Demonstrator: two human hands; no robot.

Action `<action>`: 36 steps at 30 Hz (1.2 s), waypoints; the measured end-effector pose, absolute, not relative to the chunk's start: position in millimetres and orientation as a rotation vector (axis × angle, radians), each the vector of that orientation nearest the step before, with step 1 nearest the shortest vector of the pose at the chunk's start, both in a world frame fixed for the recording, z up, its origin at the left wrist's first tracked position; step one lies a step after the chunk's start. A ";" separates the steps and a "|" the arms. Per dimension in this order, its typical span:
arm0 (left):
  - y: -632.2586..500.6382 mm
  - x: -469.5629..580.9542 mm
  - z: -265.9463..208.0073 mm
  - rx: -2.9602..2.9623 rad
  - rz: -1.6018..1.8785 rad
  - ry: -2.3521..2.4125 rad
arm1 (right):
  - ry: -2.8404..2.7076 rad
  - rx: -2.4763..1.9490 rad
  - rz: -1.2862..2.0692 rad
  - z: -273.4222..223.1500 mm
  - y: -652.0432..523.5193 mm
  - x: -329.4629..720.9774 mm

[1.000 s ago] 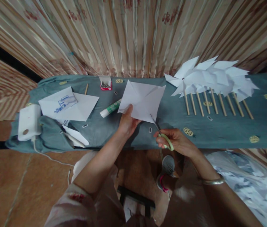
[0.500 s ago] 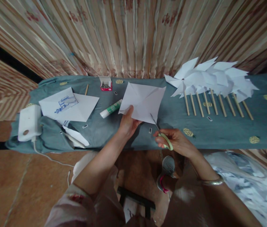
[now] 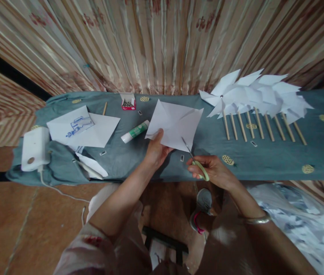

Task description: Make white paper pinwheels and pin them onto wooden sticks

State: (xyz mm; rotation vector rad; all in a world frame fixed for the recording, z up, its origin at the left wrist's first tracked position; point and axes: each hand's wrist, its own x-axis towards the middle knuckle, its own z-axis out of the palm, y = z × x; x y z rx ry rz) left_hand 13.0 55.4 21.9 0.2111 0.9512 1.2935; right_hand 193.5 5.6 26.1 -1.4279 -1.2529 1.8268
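A square white sheet of paper [image 3: 176, 120] with diagonal creases is held above the cloth-covered table. My left hand [image 3: 156, 152] grips its lower left edge, thumb on top and fingers beneath. In my right hand [image 3: 212, 170] are scissors [image 3: 199, 168] with light green handles. Their blades lie over the lower right corner of the sheet and point toward its middle; whether they are cutting I cannot tell. Just left of the sheet lies a green and white glue stick [image 3: 135, 131].
Several paper pinwheels [image 3: 253, 93] on wooden sticks overlap at the right. A red box of small metal pins [image 3: 128, 103] sits at the back. White sheets [image 3: 104, 128], one with a blue drawing, and a white corded device [image 3: 35, 149] occupy the left. A plastic bag [image 3: 299, 217] is below right.
My left hand and the paper have shifted slightly to the right. The scissors now reach over the corner from nearly the same spot.
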 end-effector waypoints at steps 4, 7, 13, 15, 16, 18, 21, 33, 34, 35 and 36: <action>53.6 14.4 22.4 0.217 1.282 0.960 | -1.280 -1.410 1.835 25.6 6.0 193.8; 51.2 16.1 21.3 0.240 1.259 0.946 | -1.280 -1.423 1.832 27.7 6.2 193.1; 49.7 16.6 19.0 0.249 1.258 0.920 | -1.270 -1.455 1.819 31.7 6.8 191.7; 50.2 16.3 19.0 0.242 1.261 0.920 | -1.263 -1.463 1.810 31.4 7.0 191.4; 50.4 16.1 18.9 0.236 1.263 0.923 | -1.260 -1.463 1.807 31.1 7.1 191.2; 50.7 15.8 18.3 0.227 1.265 0.925 | -1.252 -1.462 1.804 30.4 7.0 190.8; 50.3 15.3 16.7 0.237 1.259 0.906 | -1.245 -1.466 1.801 30.5 6.9 189.9; 47.5 17.4 16.0 0.262 1.220 0.902 | -1.267 -1.466 1.778 27.2 7.4 191.7; 47.6 17.5 15.7 0.261 1.221 0.903 | -1.250 -1.472 1.779 27.2 7.6 191.2; 47.6 17.7 15.5 0.262 1.219 0.902 | -1.231 -1.479 1.778 27.4 7.7 190.7; 47.6 17.8 15.3 0.264 1.218 0.899 | -1.213 -1.485 1.777 27.8 7.8 190.2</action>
